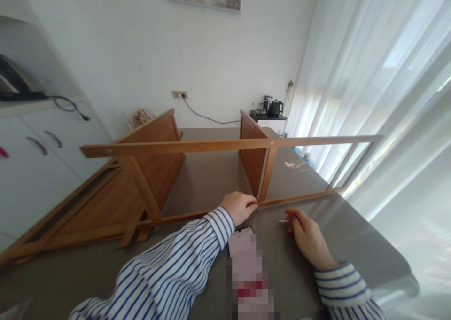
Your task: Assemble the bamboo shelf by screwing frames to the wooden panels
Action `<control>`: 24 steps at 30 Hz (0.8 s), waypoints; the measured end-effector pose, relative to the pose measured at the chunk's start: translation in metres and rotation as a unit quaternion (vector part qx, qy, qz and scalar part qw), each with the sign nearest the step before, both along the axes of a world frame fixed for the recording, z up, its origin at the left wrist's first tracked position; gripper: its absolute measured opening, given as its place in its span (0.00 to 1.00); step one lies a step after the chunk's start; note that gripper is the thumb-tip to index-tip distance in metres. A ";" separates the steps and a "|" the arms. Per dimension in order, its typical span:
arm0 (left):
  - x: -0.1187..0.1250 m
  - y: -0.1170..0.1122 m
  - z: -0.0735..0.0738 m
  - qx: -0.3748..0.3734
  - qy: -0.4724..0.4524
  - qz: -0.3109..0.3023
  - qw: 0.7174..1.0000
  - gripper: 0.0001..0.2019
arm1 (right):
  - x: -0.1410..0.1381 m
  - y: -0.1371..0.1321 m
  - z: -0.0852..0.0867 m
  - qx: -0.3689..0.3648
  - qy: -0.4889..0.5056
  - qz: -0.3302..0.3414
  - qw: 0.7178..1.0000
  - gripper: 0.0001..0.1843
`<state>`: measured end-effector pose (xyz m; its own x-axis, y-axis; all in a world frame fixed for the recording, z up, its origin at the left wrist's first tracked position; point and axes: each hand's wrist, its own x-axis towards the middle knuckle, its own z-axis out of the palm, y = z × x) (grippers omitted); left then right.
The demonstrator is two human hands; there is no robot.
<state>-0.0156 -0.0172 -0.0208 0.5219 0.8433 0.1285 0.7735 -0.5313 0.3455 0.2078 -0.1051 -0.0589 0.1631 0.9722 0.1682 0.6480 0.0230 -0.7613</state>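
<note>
A wooden furniture frame (197, 145), made of slats and panels, stands across the table. My left hand (239, 208) is closed, its fingertips pinching the lower rail where an upright slat (267, 174) meets it. Whether something small is also between those fingers cannot be seen. To the right, my right hand (310, 238) is held just above the tabletop, apart from the frame. Its curled fingers grip a thin, pale rod (283, 221), whose tip points left; the rest is hidden in the hand. Two wooden panels (254, 146) run back from the frame.
The grey table (366, 245) has a rounded right corner. A phone-like object (243, 245), partly blurred out, lies between my arms. Small white pieces (295, 165) lie behind the frame. A black kettle (276, 107) stands at the back; white curtains (352, 66) hang along the right.
</note>
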 end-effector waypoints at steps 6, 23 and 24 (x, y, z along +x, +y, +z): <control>-0.002 0.001 0.000 0.017 0.029 0.015 0.999 0.15 | -0.001 -0.001 0.001 0.006 -0.003 0.009 1.000 0.19; -0.021 -0.005 0.001 0.041 0.010 0.027 0.999 0.16 | 0.003 0.003 -0.007 0.024 0.034 0.022 0.999 0.18; -0.030 -0.010 0.004 0.056 -0.001 0.033 0.998 0.17 | 0.005 0.003 -0.009 0.024 0.052 0.017 0.998 0.18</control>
<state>-0.0452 -0.0273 -0.0163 0.4645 0.8567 0.2243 0.8080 -0.5137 0.2886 0.2123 -0.1018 -0.0675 0.1495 0.9687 0.1984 0.5641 0.0812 -0.8217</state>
